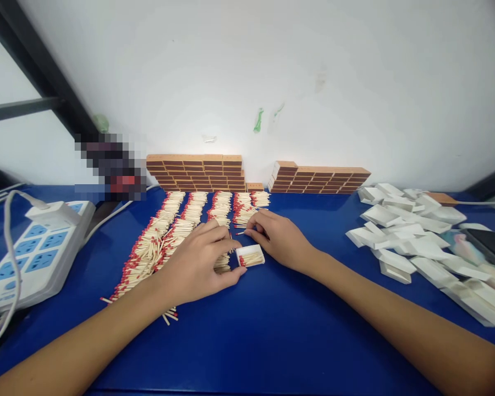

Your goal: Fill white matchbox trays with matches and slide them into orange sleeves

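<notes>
Rows of red-tipped matches point(177, 225) lie spread across the blue table point(272, 330). A small white tray point(251, 256) with a few matches in it sits just in front of them. My left hand point(198, 264) rests palm down over the matches, its thumb against the tray's left edge and its fingers curled. Just behind the tray, my right hand point(277, 236) pinches a single match between its fingertips.
Stacks of brown matchbox sleeves point(196, 171) and more brown sleeves point(319, 180) line the wall. A heap of empty white trays point(421, 236) lies at the right. A white power strip point(37, 247) with cables sits at the left.
</notes>
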Demonstrator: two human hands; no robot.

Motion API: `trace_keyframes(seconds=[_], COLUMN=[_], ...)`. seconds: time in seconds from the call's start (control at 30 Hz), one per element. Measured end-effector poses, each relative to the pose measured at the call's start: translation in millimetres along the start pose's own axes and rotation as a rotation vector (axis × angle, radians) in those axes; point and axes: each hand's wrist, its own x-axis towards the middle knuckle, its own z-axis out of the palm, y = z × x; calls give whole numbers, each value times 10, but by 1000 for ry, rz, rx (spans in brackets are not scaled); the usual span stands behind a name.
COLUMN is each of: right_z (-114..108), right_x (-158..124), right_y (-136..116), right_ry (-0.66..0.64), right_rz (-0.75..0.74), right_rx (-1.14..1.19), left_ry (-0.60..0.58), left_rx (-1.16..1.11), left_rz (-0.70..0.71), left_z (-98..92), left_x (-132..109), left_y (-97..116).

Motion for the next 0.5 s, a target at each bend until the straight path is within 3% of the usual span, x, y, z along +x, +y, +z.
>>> trace_keyframes(seconds=[0.27, 0.5], right_z=[6, -197], right_x=[19, -113], right_y=[15, -77], right_ry=[-10, -32], right_rz=[26, -32], right_rx=[-41, 39], left_ry=[6, 57], left_rx=[0, 36], left_rz=[-1, -6], left_z=[8, -10], left_x=[-5, 8], left_y=[-16, -40])
